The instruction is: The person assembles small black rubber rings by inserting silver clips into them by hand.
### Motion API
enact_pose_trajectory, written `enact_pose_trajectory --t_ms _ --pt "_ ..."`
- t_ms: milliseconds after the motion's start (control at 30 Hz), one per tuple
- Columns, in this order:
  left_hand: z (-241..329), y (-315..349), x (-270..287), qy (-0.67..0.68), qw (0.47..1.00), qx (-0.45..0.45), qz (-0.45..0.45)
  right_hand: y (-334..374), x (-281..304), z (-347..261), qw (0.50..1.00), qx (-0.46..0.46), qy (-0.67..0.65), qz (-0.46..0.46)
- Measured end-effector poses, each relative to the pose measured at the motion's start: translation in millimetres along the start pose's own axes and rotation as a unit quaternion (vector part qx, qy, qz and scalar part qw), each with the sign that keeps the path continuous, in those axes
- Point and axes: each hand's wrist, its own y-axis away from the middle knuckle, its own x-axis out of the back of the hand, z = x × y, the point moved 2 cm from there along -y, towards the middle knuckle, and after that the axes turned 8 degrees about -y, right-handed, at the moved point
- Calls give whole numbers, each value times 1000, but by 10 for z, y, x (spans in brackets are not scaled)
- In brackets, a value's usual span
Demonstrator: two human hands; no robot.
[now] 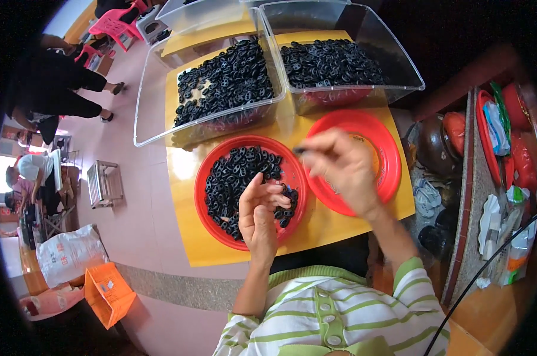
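Over the left red basin [200,196] hangs my left hand [258,219], palm turned inward, its fingers loosely bent and apart with nothing visible in them. That basin holds a heap of small black oval pieces with holes [230,184], like buckles or buttons. My right hand [347,166] is blurred above the right red basin [390,142]. Its thumb and fingers are pinched on a small black piece [300,151], near the gap between the two basins. The bottom of the right basin shows a printed pattern, partly hidden by my right hand.
Two clear plastic bins [156,133] [393,88] with many black pieces stand behind the basins on a yellow table [188,246]. An orange bag [109,291] and white sack [71,252] lie left, near a metal stool [104,184]. Other people are at far left. Shelf clutter lines the right.
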Motion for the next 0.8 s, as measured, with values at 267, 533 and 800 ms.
enact_pose_trajectory --t_ms 267,533,800 --pt "133 3 135 -81 994 69 37 -992 818 -556 902 240 329 143" --pt "711 -178 255 -125 990 -44 -47 15 382 -1286 943 246 184 130" --pt "1771 -131 364 -294 904 -308 -26 687 -185 -2125 938 264 128 -185"
